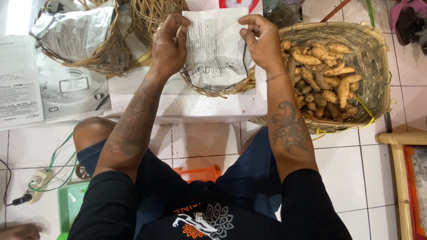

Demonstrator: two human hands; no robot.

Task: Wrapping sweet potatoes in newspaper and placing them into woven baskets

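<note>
Black shirt w/ orange-white print (202,222) and blue shorts lie closest to the lens; person sits on a low orange stool (199,172) over white floor tiles (342,173), forearms raised fwd. Left hand (168,44) pinches the top-left edge of a white printed pouch (216,46); right hand (262,39) pinches the top-right corner, both clenched on it, so the pouch hangs upright btwn them, mouth up, prob. to keep it spread flat and steady. Pouch: pale, crinkled plastic, dark print on its face, lower end slightly rounded; it sits in the air just above a small woven basket (213,91) on a white box lid (195,106). Large bamboo basket (373,58) at right holds tan finger-shaped roots (327,75), within reach of the right hand. Upper left: another basket (109,62) w/ a silvery bag (75,31); printed sheets (20,84) beside it
</note>
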